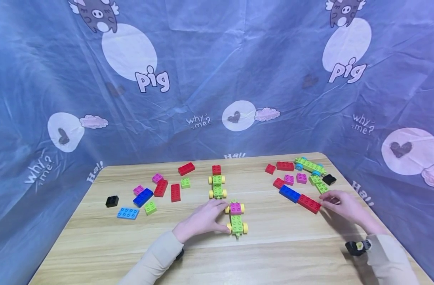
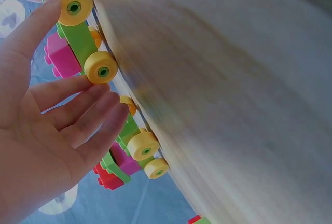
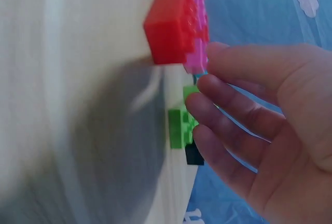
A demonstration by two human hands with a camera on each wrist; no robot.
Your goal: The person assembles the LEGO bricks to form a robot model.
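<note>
Head view: the yellow-wheeled car (image 1: pixel 236 223) on the table (image 1: pixel 274 253) carries one pink brick (image 1: pixel 235 208); I judge assembly partial, other bricks (image 1: pixel 128 213) loose. Left wrist: my left hand (image 2: pixel 46 146), spread wide, touches its wheels (image 2: pixel 101 67). Right wrist: my right hand (image 3: pixel 290 130) hangs relaxed, empty, near a red brick (image 3: pixel 168 32).

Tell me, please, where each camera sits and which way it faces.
Head: worn on the head, facing forward and down at the light wooden table; left hand, right hand and beige fabric sleeves show.
Left wrist: worn there, facing the nearest green plastic toy car with yellow wheels; the left hand and part of the right show.
Right wrist: worn there, facing the nearest red rectangular plastic brick; only the right hand shows.
Head and left wrist share the car.
</note>
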